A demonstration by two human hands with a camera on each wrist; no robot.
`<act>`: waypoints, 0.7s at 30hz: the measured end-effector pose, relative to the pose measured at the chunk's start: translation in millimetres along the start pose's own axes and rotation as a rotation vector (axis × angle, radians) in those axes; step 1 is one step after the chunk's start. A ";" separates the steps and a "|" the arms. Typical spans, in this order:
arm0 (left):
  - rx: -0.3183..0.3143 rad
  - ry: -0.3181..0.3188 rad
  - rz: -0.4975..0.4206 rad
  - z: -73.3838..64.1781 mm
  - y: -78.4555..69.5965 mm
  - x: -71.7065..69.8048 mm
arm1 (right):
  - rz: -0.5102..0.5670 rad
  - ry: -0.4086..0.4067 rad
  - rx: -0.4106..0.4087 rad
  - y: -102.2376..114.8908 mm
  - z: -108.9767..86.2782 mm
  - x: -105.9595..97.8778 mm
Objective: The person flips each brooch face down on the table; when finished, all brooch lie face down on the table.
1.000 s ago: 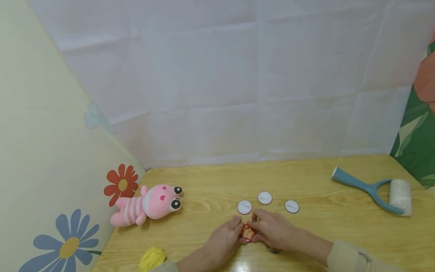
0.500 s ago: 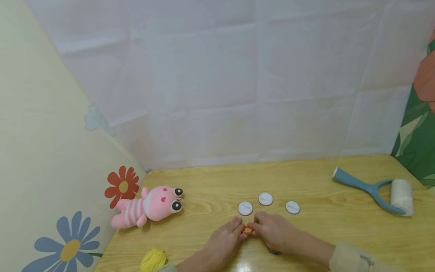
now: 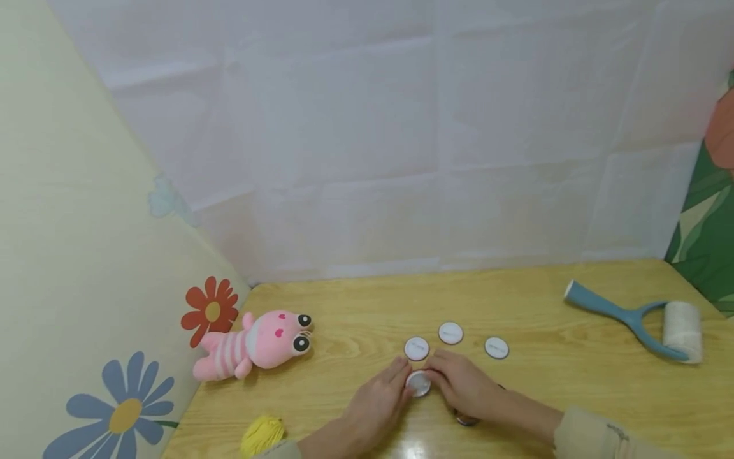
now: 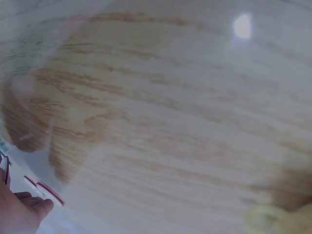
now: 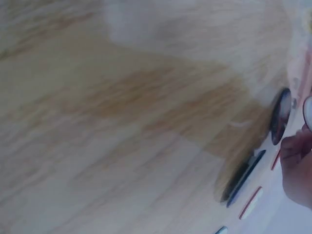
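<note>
Low over the near middle of the table, a round pin badge shows its pale back in the head view. My left hand pinches its left edge. On the opposite edge, the fingers of my right hand hold it. Just beyond my fingers lie three more badges, white backs up with pins showing: a left one, a middle one and a right one. Partly hidden under my right hand is a dark badge; the right wrist view shows it as a dark disc.
A pink striped plush toy lies at the left of the wooden table. Near the front left edge sits a ball of yellow yarn. A blue-handled lint roller rests at the right, and a white sheet hangs behind.
The badge between my hands has turned over: its red and orange patterned face showed earlier, and its pale back shows now. Both hands stay in nearly the same place.
</note>
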State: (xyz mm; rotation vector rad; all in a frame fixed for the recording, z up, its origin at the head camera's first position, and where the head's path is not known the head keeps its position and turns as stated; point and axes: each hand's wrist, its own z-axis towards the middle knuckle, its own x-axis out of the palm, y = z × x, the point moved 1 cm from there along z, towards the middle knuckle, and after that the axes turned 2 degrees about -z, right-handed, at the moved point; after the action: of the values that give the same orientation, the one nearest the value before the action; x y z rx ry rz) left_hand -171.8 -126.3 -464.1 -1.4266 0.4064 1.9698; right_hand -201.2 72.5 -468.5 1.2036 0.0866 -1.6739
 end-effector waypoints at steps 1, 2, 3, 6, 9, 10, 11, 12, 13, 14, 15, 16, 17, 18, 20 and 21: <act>-0.002 -0.004 -0.014 0.0 0.1 -0.1 | 0.036 -0.007 0.012 0.3 0.7 -0.1; -0.001 -0.013 -0.025 0.0 -0.2 -0.3 | 0.065 -0.013 0.022 0.4 1.5 -0.2; 0.006 -0.024 -0.035 0.1 -0.2 -0.1 | 0.094 -0.014 0.038 0.5 2.0 -0.3; 0.046 -0.077 -0.042 1.3 -0.9 0.1 | 0.158 -0.004 0.089 0.7 3.0 -1.0; 0.095 -0.131 -0.039 3.7 -1.7 -0.5 | 0.185 0.021 0.142 0.8 4.5 -2.1; 0.107 -0.145 -0.034 4.6 -2.0 -0.9 | 0.187 0.029 0.156 0.6 5.0 -2.4; 0.117 -0.155 -0.036 5.6 -2.3 -1.4 | 0.191 0.036 0.172 0.5 5.5 -2.7; 0.126 -0.159 -0.036 6.4 -2.6 -2.0 | 0.193 0.041 0.184 0.5 5.9 -3.0; 0.131 -0.158 -0.034 7.3 -3.0 -2.7 | 0.194 0.046 0.197 0.7 6.3 -3.1; 0.132 -0.152 -0.033 8.1 -3.3 -3.7 | 0.196 0.052 0.211 0.8 6.5 -3.1; 0.128 -0.142 -0.036 8.5 -3.7 -4.8 | 0.203 0.057 0.226 0.9 6.5 -3.2; 0.122 -0.129 -0.042 8.9 -3.9 -6.0 | 0.213 0.062 0.238 1.1 6.4 -3.2; 0.116 -0.118 -0.052 9.3 -3.8 -7.3 | 0.221 0.064 0.250 1.4 6.5 -3.3; 0.108 -0.105 -0.059 9.5 -3.7 -8.6 | 0.227 0.067 0.261 1.6 6.5 -3.4; 0.095 -0.087 -0.069 9.9 -3.3 -11.0 | 0.244 0.070 0.278 2.3 6.6 -3.9; 0.092 -0.082 -0.074 10.0 -3.1 -12.0 | 0.247 0.070 0.286 2.4 6.9 -4.0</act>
State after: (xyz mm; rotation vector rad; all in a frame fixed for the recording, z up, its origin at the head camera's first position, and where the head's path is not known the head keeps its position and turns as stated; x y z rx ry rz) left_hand -174.8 -122.0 -449.1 -1.2813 0.3963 1.9181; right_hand -204.1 70.2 -461.0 1.4233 -0.2569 -1.4594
